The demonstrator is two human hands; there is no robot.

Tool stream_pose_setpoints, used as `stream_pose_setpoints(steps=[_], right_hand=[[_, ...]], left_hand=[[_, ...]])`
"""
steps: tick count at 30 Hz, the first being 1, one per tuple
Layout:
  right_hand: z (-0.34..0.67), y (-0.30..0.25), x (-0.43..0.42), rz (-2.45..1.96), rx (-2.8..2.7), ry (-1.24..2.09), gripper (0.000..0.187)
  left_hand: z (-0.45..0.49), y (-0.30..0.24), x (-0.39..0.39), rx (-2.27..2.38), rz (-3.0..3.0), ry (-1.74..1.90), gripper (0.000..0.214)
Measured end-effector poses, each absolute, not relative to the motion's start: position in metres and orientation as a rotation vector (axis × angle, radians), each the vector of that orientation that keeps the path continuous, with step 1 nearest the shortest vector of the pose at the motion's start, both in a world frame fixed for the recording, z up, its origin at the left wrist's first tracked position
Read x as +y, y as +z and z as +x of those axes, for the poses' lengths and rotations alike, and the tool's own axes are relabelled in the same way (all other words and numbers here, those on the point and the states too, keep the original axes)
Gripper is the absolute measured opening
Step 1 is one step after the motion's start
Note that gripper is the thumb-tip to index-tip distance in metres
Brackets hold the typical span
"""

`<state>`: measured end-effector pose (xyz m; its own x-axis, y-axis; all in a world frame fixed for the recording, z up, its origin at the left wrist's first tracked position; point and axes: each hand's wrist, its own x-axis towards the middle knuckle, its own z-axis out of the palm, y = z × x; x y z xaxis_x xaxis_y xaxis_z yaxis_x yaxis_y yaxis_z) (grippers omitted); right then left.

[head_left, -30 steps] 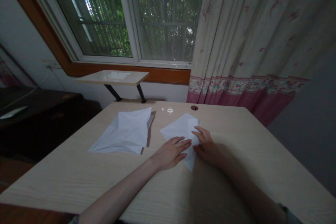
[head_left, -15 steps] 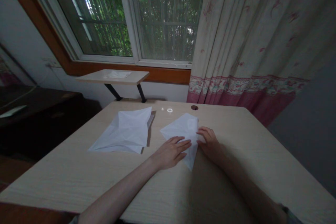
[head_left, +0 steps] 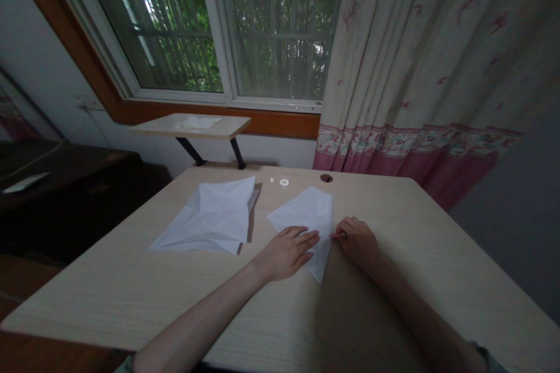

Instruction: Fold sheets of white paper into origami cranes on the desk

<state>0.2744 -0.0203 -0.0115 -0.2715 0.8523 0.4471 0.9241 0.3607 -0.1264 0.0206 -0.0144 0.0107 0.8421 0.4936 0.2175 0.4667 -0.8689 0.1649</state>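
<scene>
A folded white paper sheet (head_left: 307, 214) lies on the light wooden table (head_left: 394, 280), tapering to a point toward me. My left hand (head_left: 286, 252) rests flat on its near left part with the fingers stretched out. My right hand (head_left: 356, 240) sits at the paper's right edge with curled fingers, the fingertips pressing against the fold. A second, larger creased white sheet (head_left: 210, 215) lies to the left, apart from both hands.
A small raised shelf (head_left: 190, 126) on black brackets stands behind the table under the window. A cable hole (head_left: 326, 178) is near the table's far edge. A patterned curtain (head_left: 420, 70) hangs at the right. Dark furniture (head_left: 65, 186) stands to the left.
My right hand has slid off the paper's top to its right edge and curled its fingers. The right flap now lies flat. My left hand has stayed put.
</scene>
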Motion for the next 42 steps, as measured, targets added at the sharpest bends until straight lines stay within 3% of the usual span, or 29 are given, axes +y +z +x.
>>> stream_pose_setpoints(steps=[23,42], right_hand=[[0.271,-0.019,-0.017,-1.493,-2.154,-0.377,0.021],[0.264,0.007,-0.029,-1.582,-2.364,-0.067,0.015]], left_hand=[[0.022,0.007,-0.012,0.868,2.967,0.38,0.042],[0.017,0.003,-0.008,0.893,2.874,0.391,0.041]])
